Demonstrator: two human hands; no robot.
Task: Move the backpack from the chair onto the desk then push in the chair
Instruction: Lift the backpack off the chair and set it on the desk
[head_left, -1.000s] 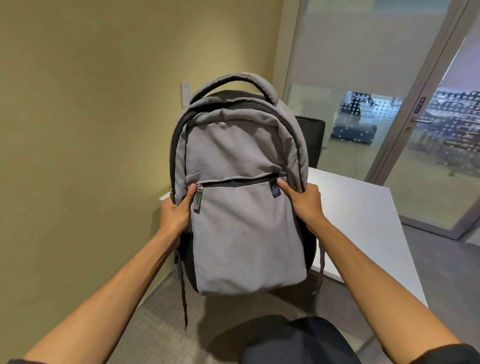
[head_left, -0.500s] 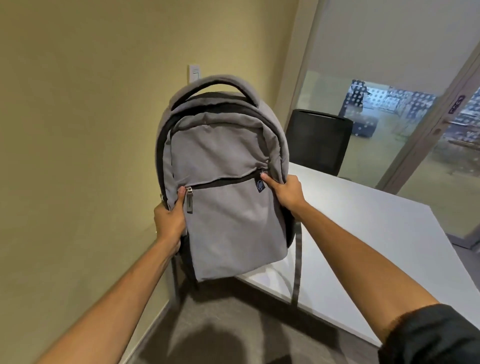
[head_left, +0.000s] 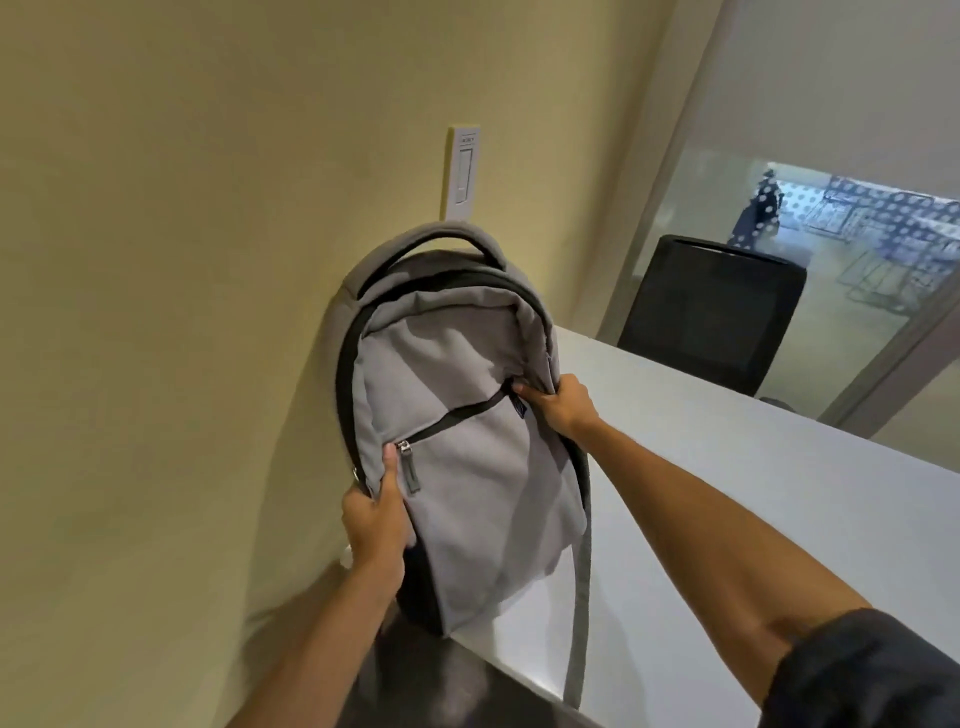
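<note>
A grey backpack (head_left: 467, 467) with black trim stands upright at the near left corner of the white desk (head_left: 779, 493), its back toward the yellow wall. My left hand (head_left: 376, 519) grips its left side beside the front pocket zipper. My right hand (head_left: 558, 402) grips its right side at the other end of the zipper. One grey strap (head_left: 579, 623) hangs over the desk's near edge. The bag's bottom sits at the desk corner; I cannot tell whether its full weight rests there. The chair it came from is out of view.
A black mesh chair (head_left: 711, 306) stands at the desk's far side. The yellow wall with a white switch plate (head_left: 461, 176) runs along the left, close behind the bag. Glass partitions and a door frame (head_left: 883, 364) close off the right.
The backpack has moved forward and down, from hanging in the air over the floor to the desk's near left corner. Both hands kept their grip. My view has come closer to the desk.
</note>
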